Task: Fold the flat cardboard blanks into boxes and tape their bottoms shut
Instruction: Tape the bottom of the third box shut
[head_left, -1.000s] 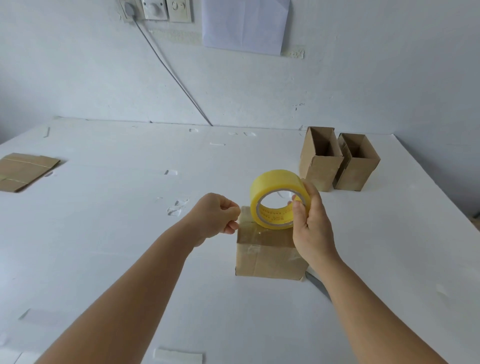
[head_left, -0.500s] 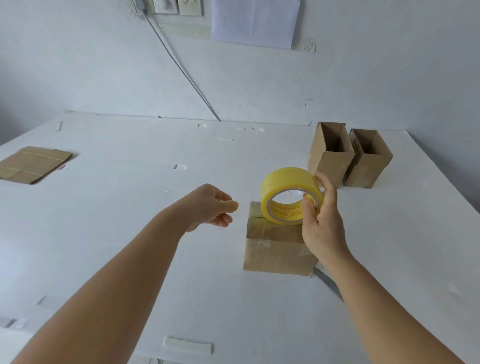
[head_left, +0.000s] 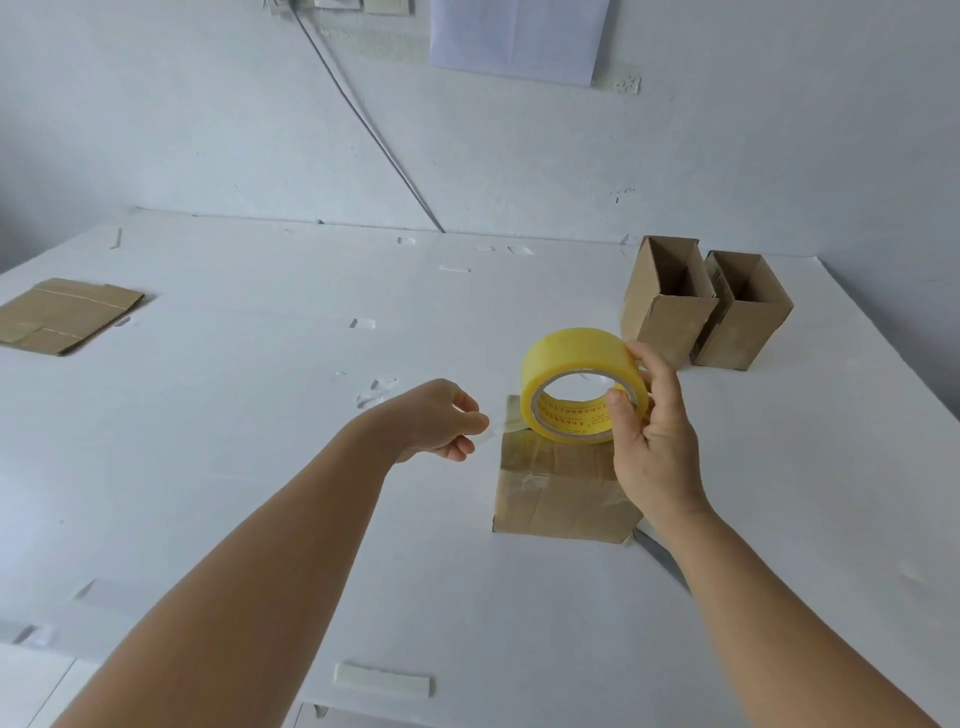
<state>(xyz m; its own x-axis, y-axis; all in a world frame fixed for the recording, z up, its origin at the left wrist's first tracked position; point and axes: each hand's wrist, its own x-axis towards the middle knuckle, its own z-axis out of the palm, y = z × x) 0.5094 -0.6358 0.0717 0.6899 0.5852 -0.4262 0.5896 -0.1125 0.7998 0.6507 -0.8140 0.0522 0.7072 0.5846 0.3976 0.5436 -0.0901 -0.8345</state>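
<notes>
Standing bottom-up on the white bench (head_left: 260, 467), the small brown cardboard box (head_left: 561, 499) has clear tape across its upper face and down the near side. Resting on edge on that face is the yellow roll of packing tape (head_left: 576, 364), gripped by the right hand (head_left: 654, 441): the thumb is hooked inside the core and the other fingers (head_left: 647, 364) curl over the outer rim. Red print runs round the inner core, too small to read. Just left of those fingers, the left hand (head_left: 441, 421) hovers off the box's left edge, wrist bent, thumb and forefinger pinched together; whether a clear tape end lies between them cannot be told. Both forearms reach in bare from the near edge. Beyond the right fingers, two open brown cardboard boxes (head_left: 706, 306) stand side by side, touching. Far to the left of the left fingers lies a flat brown cardboard blank (head_left: 67, 312). A grey strip (head_left: 662, 558) shows under the right wrist.
</notes>
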